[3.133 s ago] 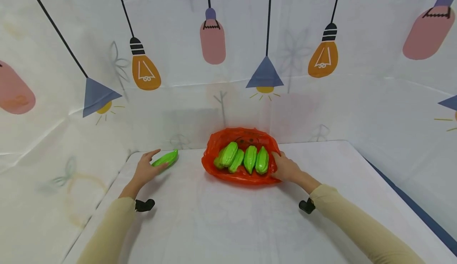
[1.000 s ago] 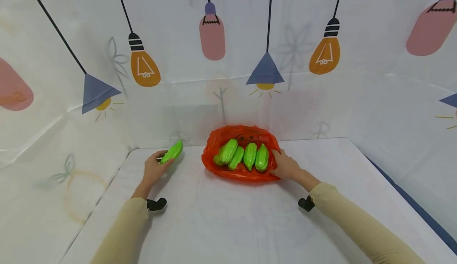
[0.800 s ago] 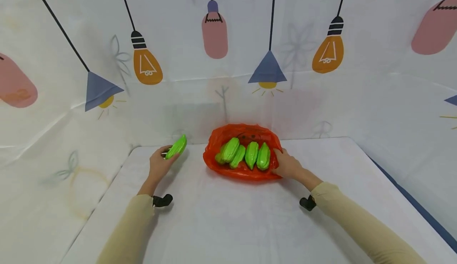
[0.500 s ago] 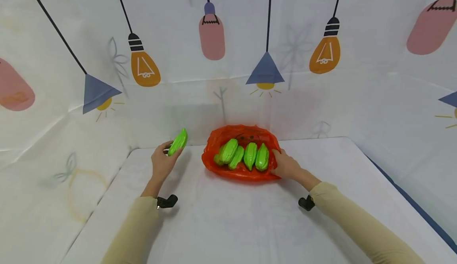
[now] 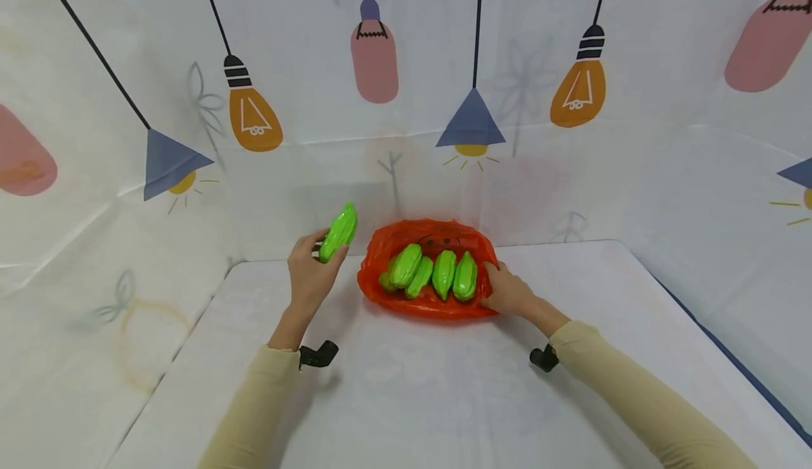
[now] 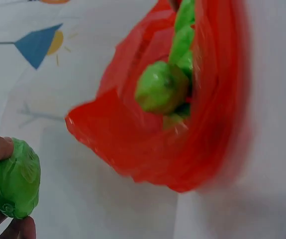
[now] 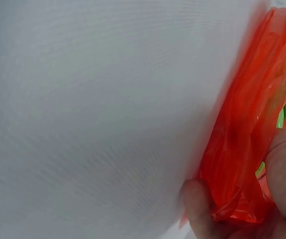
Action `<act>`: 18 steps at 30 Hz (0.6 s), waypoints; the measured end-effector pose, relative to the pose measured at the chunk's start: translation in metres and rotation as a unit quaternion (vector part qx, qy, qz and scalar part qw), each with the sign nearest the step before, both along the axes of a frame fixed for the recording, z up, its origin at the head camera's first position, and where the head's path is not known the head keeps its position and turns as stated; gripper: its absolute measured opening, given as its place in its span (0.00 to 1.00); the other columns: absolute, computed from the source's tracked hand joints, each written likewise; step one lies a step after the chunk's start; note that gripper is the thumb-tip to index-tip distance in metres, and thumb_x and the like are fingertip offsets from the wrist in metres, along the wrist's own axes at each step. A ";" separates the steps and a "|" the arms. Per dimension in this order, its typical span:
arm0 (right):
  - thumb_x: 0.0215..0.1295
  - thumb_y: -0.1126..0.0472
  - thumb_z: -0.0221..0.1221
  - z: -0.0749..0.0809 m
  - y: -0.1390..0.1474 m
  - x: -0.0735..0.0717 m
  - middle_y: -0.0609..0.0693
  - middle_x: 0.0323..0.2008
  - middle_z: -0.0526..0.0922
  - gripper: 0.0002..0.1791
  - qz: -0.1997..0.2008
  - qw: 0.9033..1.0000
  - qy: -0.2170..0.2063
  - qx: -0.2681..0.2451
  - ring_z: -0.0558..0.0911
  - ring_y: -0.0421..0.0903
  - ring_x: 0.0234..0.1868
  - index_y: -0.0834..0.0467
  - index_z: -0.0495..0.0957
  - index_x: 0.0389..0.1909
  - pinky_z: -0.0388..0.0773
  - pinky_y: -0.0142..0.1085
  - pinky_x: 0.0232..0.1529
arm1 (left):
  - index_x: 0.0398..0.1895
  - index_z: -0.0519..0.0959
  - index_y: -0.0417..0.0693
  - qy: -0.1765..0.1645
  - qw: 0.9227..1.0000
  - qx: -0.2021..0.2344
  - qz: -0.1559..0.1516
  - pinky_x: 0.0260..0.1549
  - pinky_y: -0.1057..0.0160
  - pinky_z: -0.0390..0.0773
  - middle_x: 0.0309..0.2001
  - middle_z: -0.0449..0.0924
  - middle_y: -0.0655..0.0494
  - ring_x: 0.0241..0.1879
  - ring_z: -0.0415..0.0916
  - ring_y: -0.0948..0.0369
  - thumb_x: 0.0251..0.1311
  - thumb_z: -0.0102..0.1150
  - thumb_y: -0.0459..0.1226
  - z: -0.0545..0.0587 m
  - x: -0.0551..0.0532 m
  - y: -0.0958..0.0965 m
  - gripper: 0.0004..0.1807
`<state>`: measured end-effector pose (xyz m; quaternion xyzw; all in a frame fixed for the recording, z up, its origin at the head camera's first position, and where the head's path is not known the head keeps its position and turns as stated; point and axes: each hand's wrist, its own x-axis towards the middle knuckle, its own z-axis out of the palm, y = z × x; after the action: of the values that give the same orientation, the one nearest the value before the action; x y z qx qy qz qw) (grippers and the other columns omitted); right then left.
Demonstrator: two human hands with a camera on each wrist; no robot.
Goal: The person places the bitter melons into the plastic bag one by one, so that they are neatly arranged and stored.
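Observation:
My left hand point(image 5: 309, 275) holds a glossy green ribbed, tapered vegetable point(image 5: 340, 235) between thumb and fingers, raised above the table and left of the red plastic bag point(image 5: 431, 309). In the left wrist view the same green vegetable point(image 6: 18, 179) shows end-on, gripped beside the bag's ragged opening. Several similar green vegetables point(image 5: 445, 274) lie inside the bag, whose mouth faces me. At the bag's right edge, my right hand point(image 5: 512, 293) grips the rim. The right wrist view shows the thin red plastic point(image 7: 237, 129) pinched between thumb and fingers.
A white-covered table point(image 5: 406, 391) lies below, with its back edge against a white wall sheet point(image 5: 406, 173) printed with lamps and bulbs. The bag stands near that back edge. A black wrist camera point(image 5: 319, 354) sits below the left hand.
My left hand has closed on the green vegetable, lifted it off the table and carried it right toward the bag, tilting it more upright. The right hand stays at the bag's edge.

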<state>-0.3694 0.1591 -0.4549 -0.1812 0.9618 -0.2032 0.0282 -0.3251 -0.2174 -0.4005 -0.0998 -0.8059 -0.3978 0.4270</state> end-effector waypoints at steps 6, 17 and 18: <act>0.55 0.62 0.68 -0.003 0.000 0.001 0.74 0.63 0.60 0.49 0.015 0.999 0.015 -0.034 0.73 0.67 0.55 0.72 0.49 0.70 0.71 0.58 0.55 | 0.51 0.80 0.39 0.009 0.999 -0.036 -0.025 0.27 0.63 0.77 0.42 0.76 0.46 0.37 0.75 0.56 0.51 0.74 0.38 0.010 0.011 0.025 0.24; 0.51 0.65 0.71 -0.003 -0.001 0.003 0.76 0.59 0.61 0.55 0.020 0.997 0.045 -0.054 0.74 0.68 0.51 0.75 0.43 0.68 0.74 0.58 0.51 | 0.50 0.81 0.40 -0.032 0.992 -0.093 -0.073 0.34 0.54 0.81 0.41 0.77 0.47 0.38 0.76 0.54 0.50 0.75 0.40 0.005 0.013 0.072 0.24; 0.50 0.65 0.71 -0.003 -0.001 0.003 0.77 0.59 0.61 0.56 0.019 0.997 0.047 -0.053 0.74 0.69 0.51 0.75 0.42 0.68 0.74 0.58 0.51 | 0.50 0.82 0.40 -0.039 0.992 -0.096 -0.074 0.34 0.55 0.81 0.41 0.77 0.47 0.38 0.76 0.54 0.50 0.75 0.40 0.003 0.011 0.076 0.24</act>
<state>-0.3667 0.1583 -0.4578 -0.2105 0.9462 -0.2445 -0.0231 -0.3139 -0.1415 -0.3974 -0.1838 -0.8468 -0.3529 0.3531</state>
